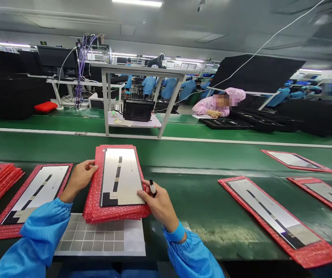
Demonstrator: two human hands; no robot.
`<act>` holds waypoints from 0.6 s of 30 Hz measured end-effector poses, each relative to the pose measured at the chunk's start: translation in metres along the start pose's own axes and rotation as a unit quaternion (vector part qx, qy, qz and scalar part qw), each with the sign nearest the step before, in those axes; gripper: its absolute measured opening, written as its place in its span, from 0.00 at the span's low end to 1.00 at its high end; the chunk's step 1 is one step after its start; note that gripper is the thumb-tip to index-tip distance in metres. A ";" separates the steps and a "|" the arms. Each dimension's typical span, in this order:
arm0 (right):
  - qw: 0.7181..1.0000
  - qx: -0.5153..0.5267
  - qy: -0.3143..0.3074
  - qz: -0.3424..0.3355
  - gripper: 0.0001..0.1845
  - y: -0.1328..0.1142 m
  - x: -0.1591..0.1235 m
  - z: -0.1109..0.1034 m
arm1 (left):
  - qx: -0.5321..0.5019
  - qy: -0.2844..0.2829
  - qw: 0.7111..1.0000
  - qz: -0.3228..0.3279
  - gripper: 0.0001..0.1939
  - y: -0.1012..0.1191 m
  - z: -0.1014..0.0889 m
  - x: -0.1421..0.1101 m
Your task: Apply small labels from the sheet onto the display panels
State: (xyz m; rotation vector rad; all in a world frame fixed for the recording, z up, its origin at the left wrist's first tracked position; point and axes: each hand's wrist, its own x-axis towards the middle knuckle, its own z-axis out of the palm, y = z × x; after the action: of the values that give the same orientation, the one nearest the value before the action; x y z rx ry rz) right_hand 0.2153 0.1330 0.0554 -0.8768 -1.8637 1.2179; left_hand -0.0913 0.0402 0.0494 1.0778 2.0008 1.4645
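A silver-white display panel (127, 166) with a black strip lies on a stack of red bubble-wrap sheets (116, 213) in front of me. My left hand (80, 178) pinches the left edge of the red bubble wrap between thumb and fingers. On the panel's lower right corner rests the thumb of my right hand (160, 200), its fingers closed at the edge. A marker pen (152, 187) with a black cap is tucked in that same hand, pointing up. Beneath the stack, a sheet with a grid of grey square labels (96, 236) lies on the green bench.
Left of me are another panel on red wrap (42, 185) and a red stack (0, 189). More wrapped panels (273, 210) lie to the right. Behind the belt (200, 154) stands a metal shelf (142, 69); a person in pink (212, 106) leans over the far bench.
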 end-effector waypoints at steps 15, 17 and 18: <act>0.997 0.028 -0.072 -0.004 0.15 -0.001 0.005 0.001 | -0.032 0.044 0.998 -0.010 0.33 -0.004 0.008 0.008; 0.997 0.017 -0.078 -0.008 0.16 -0.001 0.004 0.000 | -0.028 0.045 0.999 -0.009 0.33 -0.004 0.008 0.008; 0.997 0.012 -0.079 -0.011 0.16 -0.001 0.004 0.000 | -0.025 0.047 0.999 -0.008 0.33 -0.004 0.008 0.008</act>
State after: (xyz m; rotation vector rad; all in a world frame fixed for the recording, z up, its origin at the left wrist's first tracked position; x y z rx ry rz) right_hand 0.2129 0.1361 0.0568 -0.7648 -1.9732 1.3269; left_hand -0.0918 0.0504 0.0437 0.9858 2.0215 1.5746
